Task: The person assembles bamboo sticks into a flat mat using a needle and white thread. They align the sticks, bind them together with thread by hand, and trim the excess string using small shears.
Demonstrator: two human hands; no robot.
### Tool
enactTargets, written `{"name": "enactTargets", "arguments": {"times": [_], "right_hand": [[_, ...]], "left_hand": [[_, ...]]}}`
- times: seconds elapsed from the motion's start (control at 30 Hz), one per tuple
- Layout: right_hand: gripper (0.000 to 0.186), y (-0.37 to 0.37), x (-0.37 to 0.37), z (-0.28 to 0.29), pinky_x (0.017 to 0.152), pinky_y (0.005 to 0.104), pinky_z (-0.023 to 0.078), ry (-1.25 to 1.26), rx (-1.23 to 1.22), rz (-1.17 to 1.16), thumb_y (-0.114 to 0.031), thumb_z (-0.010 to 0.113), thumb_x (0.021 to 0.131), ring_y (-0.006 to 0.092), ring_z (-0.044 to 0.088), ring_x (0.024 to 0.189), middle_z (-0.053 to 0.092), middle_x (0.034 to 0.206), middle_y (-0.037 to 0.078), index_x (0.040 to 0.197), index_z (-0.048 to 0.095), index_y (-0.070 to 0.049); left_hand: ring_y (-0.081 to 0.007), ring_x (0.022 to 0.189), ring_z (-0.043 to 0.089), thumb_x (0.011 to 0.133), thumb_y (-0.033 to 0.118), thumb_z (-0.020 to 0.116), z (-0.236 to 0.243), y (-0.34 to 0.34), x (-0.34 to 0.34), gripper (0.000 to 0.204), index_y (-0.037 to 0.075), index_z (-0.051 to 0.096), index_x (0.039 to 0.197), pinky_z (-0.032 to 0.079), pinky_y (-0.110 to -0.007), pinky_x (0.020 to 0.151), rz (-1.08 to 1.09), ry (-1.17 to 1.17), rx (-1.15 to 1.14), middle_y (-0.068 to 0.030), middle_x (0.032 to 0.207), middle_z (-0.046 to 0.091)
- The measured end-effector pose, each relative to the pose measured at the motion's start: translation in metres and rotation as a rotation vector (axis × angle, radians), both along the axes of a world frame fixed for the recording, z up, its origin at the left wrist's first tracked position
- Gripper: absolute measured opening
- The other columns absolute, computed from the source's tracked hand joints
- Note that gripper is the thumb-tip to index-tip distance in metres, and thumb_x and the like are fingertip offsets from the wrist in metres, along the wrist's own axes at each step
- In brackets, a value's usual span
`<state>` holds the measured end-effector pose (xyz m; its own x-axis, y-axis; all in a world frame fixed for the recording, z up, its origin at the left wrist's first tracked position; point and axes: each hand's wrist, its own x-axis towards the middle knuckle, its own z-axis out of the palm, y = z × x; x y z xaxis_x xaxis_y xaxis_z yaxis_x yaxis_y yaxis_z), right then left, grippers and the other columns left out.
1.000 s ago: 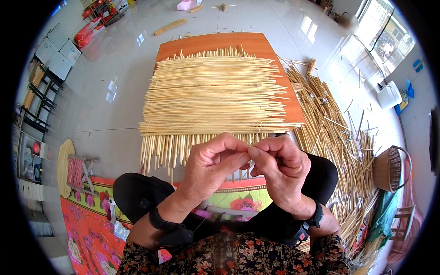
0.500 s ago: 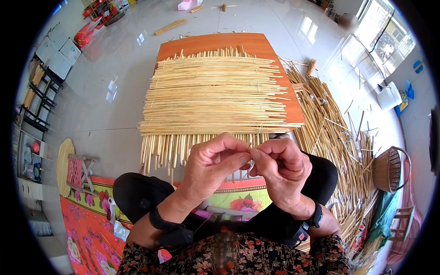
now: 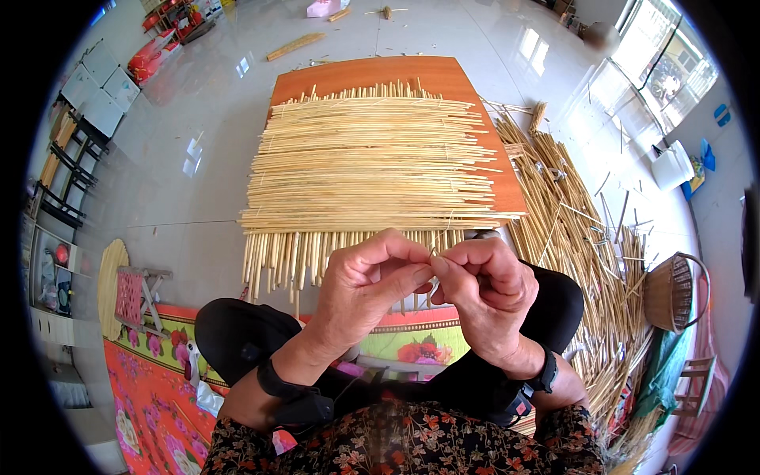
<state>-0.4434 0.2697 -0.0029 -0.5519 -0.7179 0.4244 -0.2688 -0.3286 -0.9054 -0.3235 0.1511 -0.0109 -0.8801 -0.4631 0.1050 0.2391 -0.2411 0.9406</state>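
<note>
A mat of pale straw stalks (image 3: 372,158) lies on an orange-brown board (image 3: 364,73). Its stalks run crosswise, tied by fine thread, and more stalk ends (image 3: 273,257) hang lengthwise past the board's near edge. Just in front of that edge, my left hand (image 3: 372,281) and my right hand (image 3: 492,289) meet fingertip to fingertip. Both are closed in a pinch on a thin thread (image 3: 441,235), which runs up from the fingers toward the mat's near stalks. The exact grip on it is partly hidden by the fingers.
To the right lies a big heap of loose stalks (image 3: 582,237), with a wicker basket (image 3: 669,293) beside it. A white bucket (image 3: 672,166) stands farther back. On the left are a small folding stool (image 3: 141,298) and a red floral cloth (image 3: 150,396).
</note>
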Motion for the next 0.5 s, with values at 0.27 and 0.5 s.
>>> {"name": "enactTargets", "arguments": {"times": [0.27,0.5], "right_hand": [[0.008,0.0001,0.0001,0.001,0.056,0.0199,0.052,-0.047,0.027,0.011,0.003,0.066,0.088,0.0086,0.066,0.066,0.068,0.072,0.006,0.089,0.059,0.0],[0.006,0.0002,-0.0006,0.004,0.055,0.0188,0.051,-0.22,0.081,0.077,0.0,0.066,0.089,0.0077,0.065,0.066,0.069,0.074,0.007,0.091,0.06,0.002]], "left_hand": [[-0.0086,0.09,0.063,0.093,0.001,0.061,0.0009,0.0001,-0.0004,0.012,-0.004,0.062,0.104,0.055,-0.025,0.082,0.0,0.004,-0.018,-0.0061,0.096,0.067],[-0.0082,0.09,0.063,0.092,-0.001,0.062,-0.0026,-0.0011,-0.0001,0.01,-0.003,0.062,0.102,0.054,-0.023,0.079,0.024,-0.004,-0.068,-0.0059,0.095,0.067]]}}
